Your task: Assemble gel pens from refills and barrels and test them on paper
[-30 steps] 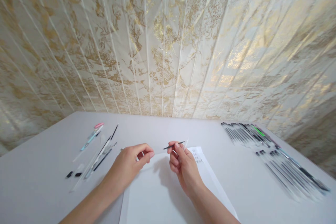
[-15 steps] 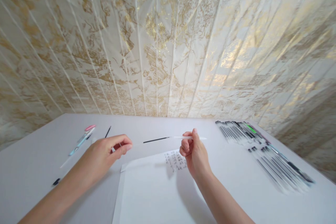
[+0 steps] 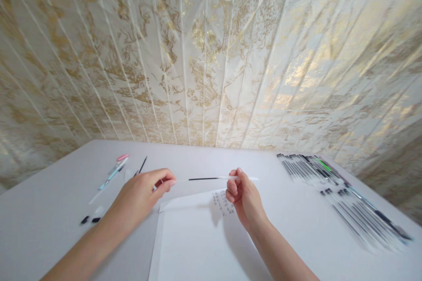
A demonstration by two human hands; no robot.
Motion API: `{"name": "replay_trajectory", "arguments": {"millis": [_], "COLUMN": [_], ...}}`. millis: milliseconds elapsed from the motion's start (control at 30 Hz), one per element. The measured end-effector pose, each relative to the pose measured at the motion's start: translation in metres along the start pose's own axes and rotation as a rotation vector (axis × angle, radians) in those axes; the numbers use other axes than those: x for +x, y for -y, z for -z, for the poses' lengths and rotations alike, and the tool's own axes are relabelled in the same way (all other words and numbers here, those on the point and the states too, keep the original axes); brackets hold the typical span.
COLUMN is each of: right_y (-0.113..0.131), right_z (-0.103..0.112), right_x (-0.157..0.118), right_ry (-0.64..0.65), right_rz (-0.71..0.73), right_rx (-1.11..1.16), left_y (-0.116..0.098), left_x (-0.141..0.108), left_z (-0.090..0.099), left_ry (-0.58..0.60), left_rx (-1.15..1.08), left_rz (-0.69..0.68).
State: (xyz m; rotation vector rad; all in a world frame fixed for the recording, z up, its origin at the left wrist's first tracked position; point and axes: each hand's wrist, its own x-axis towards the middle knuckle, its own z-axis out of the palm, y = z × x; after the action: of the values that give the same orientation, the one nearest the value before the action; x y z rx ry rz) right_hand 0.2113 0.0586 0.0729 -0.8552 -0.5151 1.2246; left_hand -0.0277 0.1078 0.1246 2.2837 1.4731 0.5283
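Note:
A thin pen refill [image 3: 203, 178], dark along its middle and clear at the ends, hangs almost level above the white table. My right hand [image 3: 242, 193] is closed around its right part, and a pale tip sticks out beyond the thumb. At its clear left end, my left hand [image 3: 161, 184] is pinched with thumb and fingertips together. Below the hands lies a white paper sheet [image 3: 191, 237] with handwriting near its top edge, partly hidden by my right hand.
Rows of pens and refills [image 3: 359, 215] lie at the right of the table [image 3: 59, 184]. A blue pen [image 3: 112, 175], a pink item [image 3: 122, 157], a dark refill [image 3: 143, 164] and black caps [image 3: 85, 219] are at the left. A gold-patterned curtain [image 3: 204, 74] stands behind.
The view has shifted slightly, so the table and both hands appear a little further right. My right hand sits slightly nearer my left hand, and less of the refill's pale tip sticks out.

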Motion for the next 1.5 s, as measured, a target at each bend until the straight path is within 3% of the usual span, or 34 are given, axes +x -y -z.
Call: {"name": "replay_trajectory", "arguments": {"millis": [167, 333, 433, 500, 567, 700, 767, 867, 1000, 1100, 1167, 1267, 1333, 1400, 1500], "right_y": [-0.011, -0.031, -0.035, -0.034, -0.034, -0.036, -0.038, -0.038, -0.037, -0.037, -0.038, -0.038, -0.038, -0.037, -0.037], "right_z": [-0.004, -0.016, -0.014, -0.009, -0.005, -0.005, -0.007, -0.008, -0.009, -0.012, -0.013, -0.011, -0.006, -0.003, -0.001], "right_x": [-0.007, -0.023, -0.022, -0.017, -0.012, -0.013, -0.015, -0.018, -0.021, -0.024, -0.025, -0.025, -0.024, -0.021, -0.019], "right_ry": [0.045, 0.159, 0.110, 0.049, 0.024, 0.056, 0.076, 0.106, 0.167, 0.213, 0.240, 0.250, 0.216, 0.182, 0.177], "right_rz": [-0.028, -0.138, -0.171, -0.170, -0.180, -0.230, -0.236, -0.220, -0.186, -0.154, -0.109, 0.011, 0.101, 0.166, 0.194], "right_rx": [-0.046, 0.039, 0.187, 0.284, 0.335, 0.321, 0.301, 0.278, 0.236, 0.166, 0.097, -0.059, -0.167, -0.232, -0.278], "left_y": [-0.007, -0.031, -0.028, -0.005, 0.033, 0.112, 0.134, 0.144, 0.131, 0.101, 0.071, 0.023, 0.000, -0.010, -0.009], "left_x": [-0.004, -0.014, -0.018, -0.020, -0.027, -0.051, -0.064, -0.072, -0.067, -0.057, -0.048, -0.030, -0.020, -0.013, -0.010], "left_z": [0.000, -0.021, -0.017, -0.003, 0.015, 0.037, 0.036, 0.028, 0.028, 0.024, 0.008, -0.032, -0.060, -0.080, -0.093], "left_ry": [0.014, 0.063, 0.043, 0.004, -0.039, 0.011, 0.012, -0.005, -0.074, -0.185, -0.204, -0.067, -0.040, -0.038, -0.038], "left_rx": [-0.081, -0.235, -0.323, -0.261, -0.088, 0.232, 0.291, 0.320, 0.248, 0.038, -0.202, -0.716, -0.997, -1.197, -1.322], "left_rz": [0.004, -0.117, -0.156, -0.105, -0.041, 0.094, 0.084, 0.048, 0.010, 0.034, 0.079, 0.097, 0.145, 0.181, 0.205]}}
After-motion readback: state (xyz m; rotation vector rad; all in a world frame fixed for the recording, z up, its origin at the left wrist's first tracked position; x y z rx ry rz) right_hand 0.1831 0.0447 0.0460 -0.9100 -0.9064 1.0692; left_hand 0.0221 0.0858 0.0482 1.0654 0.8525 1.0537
